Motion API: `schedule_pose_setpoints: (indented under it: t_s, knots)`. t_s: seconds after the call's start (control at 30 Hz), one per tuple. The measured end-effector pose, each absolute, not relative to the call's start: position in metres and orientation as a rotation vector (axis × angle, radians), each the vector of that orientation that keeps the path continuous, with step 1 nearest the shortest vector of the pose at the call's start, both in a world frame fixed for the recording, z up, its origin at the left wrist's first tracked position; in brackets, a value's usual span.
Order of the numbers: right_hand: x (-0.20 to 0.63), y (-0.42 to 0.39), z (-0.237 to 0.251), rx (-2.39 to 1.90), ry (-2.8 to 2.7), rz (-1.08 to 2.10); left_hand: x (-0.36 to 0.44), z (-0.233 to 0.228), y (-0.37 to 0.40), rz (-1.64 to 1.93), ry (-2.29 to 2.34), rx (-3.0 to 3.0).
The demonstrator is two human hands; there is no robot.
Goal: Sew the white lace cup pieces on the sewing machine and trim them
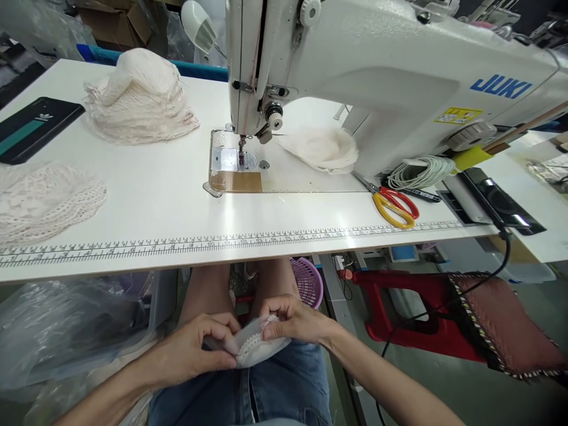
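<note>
Over my lap, below the table edge, a small white fabric piece with lace trim (260, 349) is stretched between both hands. My left hand (202, 346) pinches its left side between thumb and fingers. At its upper right, my right hand (290, 319) grips the fabric near the lace, thumb on top. A white sewing machine (377, 65) stands on the table, its needle and presser foot (241, 155) over the metal plate. One cream fabric piece (326, 149) lies under the machine arm.
On the table (146, 189) are a fabric stack (137, 100), lace pieces (48, 198), a black case (35, 127), scissors (393, 207), a coiled cord (423, 171) and a phone (501, 198). A red stool (412, 343) and purple basket (308, 281) sit below.
</note>
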State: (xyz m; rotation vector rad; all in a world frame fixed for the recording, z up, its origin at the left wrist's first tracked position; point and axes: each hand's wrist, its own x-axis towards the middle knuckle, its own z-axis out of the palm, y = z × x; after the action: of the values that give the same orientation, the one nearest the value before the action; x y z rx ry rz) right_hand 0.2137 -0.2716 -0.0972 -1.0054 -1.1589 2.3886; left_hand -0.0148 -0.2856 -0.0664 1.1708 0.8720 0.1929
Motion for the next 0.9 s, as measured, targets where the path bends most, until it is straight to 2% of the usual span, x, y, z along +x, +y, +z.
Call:
schedule_pose_setpoints:
  t_s: [0.5, 0.9]
  knots:
    - [0.227, -0.274, -0.097, -0.996, -1.074, 2.336, -0.007, -0.063, -0.277, 0.078, 0.885, 0.960]
    - [0.227, -0.279, -0.094, -1.014, -1.096, 2.314, -0.008, -0.055, -0.275, 0.039, 0.873, 1.064]
